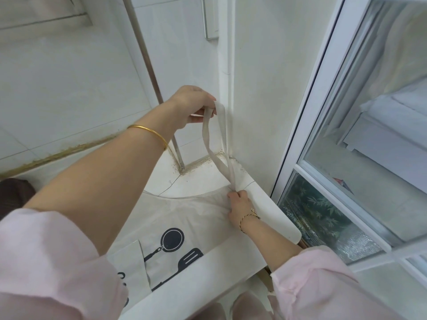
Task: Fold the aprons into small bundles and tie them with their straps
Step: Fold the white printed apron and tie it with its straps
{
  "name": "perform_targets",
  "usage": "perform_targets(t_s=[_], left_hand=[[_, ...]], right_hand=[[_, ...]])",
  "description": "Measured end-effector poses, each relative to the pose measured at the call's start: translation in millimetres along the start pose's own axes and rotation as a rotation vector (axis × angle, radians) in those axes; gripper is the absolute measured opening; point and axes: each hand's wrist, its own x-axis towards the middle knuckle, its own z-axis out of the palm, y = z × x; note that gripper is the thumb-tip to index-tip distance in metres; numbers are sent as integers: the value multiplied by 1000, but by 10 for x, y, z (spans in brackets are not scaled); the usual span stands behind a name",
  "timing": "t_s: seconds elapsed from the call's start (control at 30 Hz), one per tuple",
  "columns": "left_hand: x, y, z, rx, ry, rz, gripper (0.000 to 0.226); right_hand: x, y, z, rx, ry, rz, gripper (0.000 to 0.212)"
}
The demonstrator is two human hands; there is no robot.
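A cream apron [182,218] printed with a black pan and spatula lies spread flat on a white counter [265,199]. Its neck strap [213,144] rises from the apron's top right corner as a long loop. My left hand [191,105] is raised above the counter and pinches the top of that loop. My right hand [239,204] grips the apron's top corner where the strap's two ends meet, pressing it onto the counter. The apron's lower part is hidden behind my left arm and the counter's front edge.
A metal pipe [152,77] runs down the tiled wall into the counter's back corner. A white-framed window [346,135] stands close on the right. A dark brown object [13,192] sits at the far left edge.
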Motion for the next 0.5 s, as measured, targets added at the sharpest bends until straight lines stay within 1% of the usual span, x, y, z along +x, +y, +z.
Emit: perform_targets(t_s=[0.17,0.3,0.4,0.5], left_hand=[[-27,-19,30,-2,20,-60,14],[-9,-43,4,174,60,-56,9],[-8,-39,-28,328,33,-39,11],[-33,-26,-39,325,-11,-82,8]], right_hand=[[-2,-9,-9,0,-4,2,50],[-6,-2,-8,0,-15,0,56],[-10,3,-12,0,-17,2,59],[-2,1,-7,1,-13,2,58]])
